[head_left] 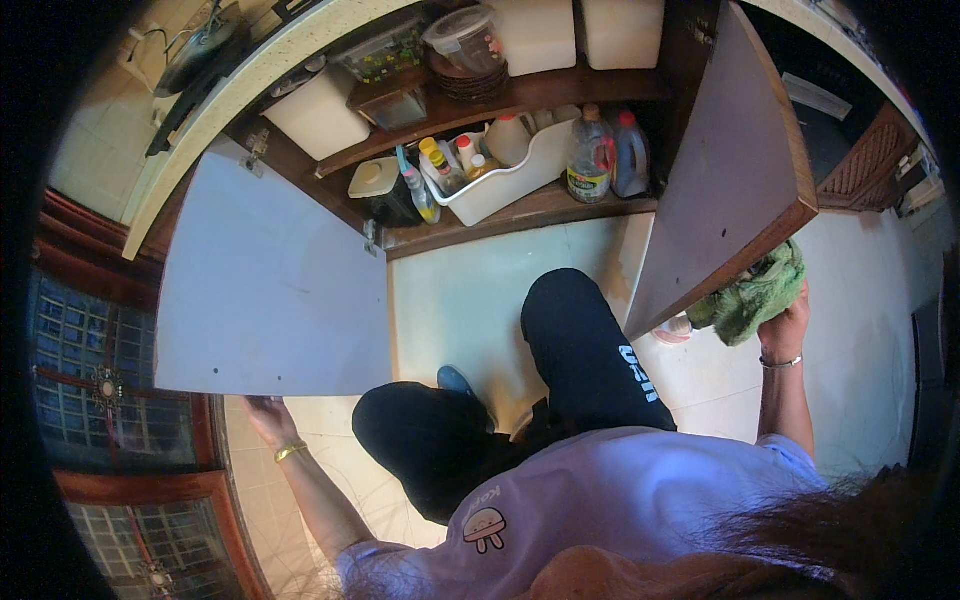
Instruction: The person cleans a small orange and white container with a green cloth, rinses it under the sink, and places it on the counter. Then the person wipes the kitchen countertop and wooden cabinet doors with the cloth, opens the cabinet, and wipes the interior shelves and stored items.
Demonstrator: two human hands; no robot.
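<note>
Two doors of a low kitchen cabinet stand open on either side of its shelves. At the lower edge of the left cabinet door is my left hand, its fingers largely hidden by the panel. My right hand holds a bunched green cloth at the outer side of the right cabinet door. The cloth hides most of those fingers. Between the doors, a white plastic bin on the bottom shelf holds several bottles, some with red or yellow caps.
Right of the bin stand a clear plastic bottle and a blue jug; left of it are a spray bottle and a dark container with a pale lid. The upper shelf carries bins, lidded boxes and stacked dishes. A countertop overhangs the cabinet.
</note>
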